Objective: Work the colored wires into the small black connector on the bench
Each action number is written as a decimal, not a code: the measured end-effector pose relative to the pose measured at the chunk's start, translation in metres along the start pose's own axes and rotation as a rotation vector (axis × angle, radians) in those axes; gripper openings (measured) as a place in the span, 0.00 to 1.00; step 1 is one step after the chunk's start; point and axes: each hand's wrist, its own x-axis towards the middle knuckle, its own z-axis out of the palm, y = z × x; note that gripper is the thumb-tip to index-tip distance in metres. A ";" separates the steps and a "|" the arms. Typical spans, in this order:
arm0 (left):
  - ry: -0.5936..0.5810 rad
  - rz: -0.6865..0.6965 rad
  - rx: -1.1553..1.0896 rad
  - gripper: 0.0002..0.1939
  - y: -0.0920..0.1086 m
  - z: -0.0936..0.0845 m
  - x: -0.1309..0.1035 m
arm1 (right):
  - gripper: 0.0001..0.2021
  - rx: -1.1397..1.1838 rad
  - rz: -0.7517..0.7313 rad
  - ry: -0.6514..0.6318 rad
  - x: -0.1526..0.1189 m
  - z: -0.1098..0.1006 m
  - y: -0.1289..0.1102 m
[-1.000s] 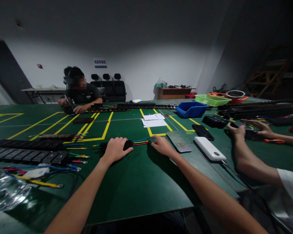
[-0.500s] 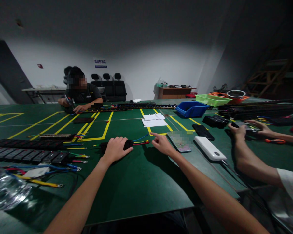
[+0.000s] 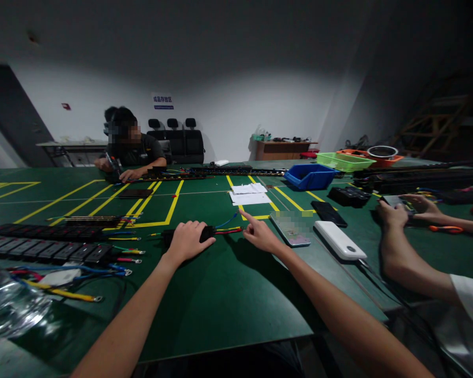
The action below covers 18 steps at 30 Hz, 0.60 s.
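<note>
My left hand (image 3: 189, 242) lies over a black block (image 3: 208, 233) with its fingers and thumb closed round it. Most of the block is hidden under that hand. Red and yellow-green wires (image 3: 227, 230) run out of its right end, and a blue wire (image 3: 232, 218) bends up and away from them. My right hand (image 3: 260, 234) is beside the wire ends, with the index finger stretched out by the tip of the blue wire and the thumb apart from it. Nothing shows between those fingers. Just right of it lies a phone (image 3: 289, 229).
A white power bank (image 3: 339, 240) with a cable and a dark phone (image 3: 328, 213) lie to the right, near a co-worker's hands (image 3: 394, 212). Rows of black modules (image 3: 47, 249) with wires lie left. Paper sheets (image 3: 250, 197) and a blue bin (image 3: 310, 177) are beyond. Another person (image 3: 136, 152) works opposite.
My right index finger has lifted and straightened slightly, and the blue wire's tip has shifted a little. My left hand stays on the block. The co-worker's hands at right have moved slightly right.
</note>
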 end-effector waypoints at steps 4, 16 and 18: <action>0.001 0.000 -0.023 0.31 -0.001 0.001 0.000 | 0.35 -0.162 0.099 -0.017 0.002 -0.001 0.002; 0.007 0.004 -0.005 0.30 -0.002 0.002 0.000 | 0.23 -0.465 0.228 -0.152 0.000 -0.003 -0.002; 0.004 -0.001 -0.009 0.30 -0.002 0.002 0.000 | 0.22 -0.477 0.235 -0.155 0.000 -0.002 -0.003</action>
